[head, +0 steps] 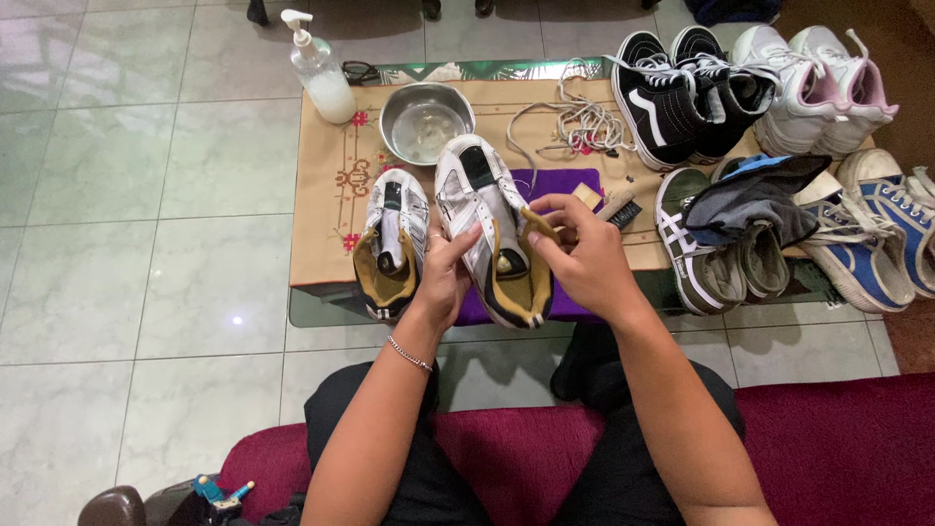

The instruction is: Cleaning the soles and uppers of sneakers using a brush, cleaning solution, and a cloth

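Head view, looking straight down at the lap and the low bench (pixel 321 195) in front: the left hand (pixel 446 278) has its grip closed around the side of a white-and-black sneaker with a mustard lining (pixel 492 229), held up just above the bench edge, toe pointing away. The right hand (pixel 579 258) has its fingers pinched together on the collar by the heel opening, pulling the lining out a bit. Looks like the inside of the shoe is being worked or checked, so my take: keep the left hand firm around the midfoot so the shoe doesn't twist, and let the right do only small tugs at the collar, since that padding probably tears or creases easily. Its unlaced mate (pixel 392 244) lies on the bench just left of it, touching the left wrist area, so watch the elbow. A purple cloth (pixel 565 183) sits under the held shoe, with a small brush (pixel 614 207) just beside the right hand, handy to grab. Further back there's a steel bowl (pixel 425 122) with some liquid in it, a clear pump bottle (pixel 319 73) and a pile of white laces (pixel 584 122); I'd keep the shoe low and over the cloth so nothing tips the bowl. The black high-tops (pixel 682 93) and other pairs on the right are well apart, no issue.
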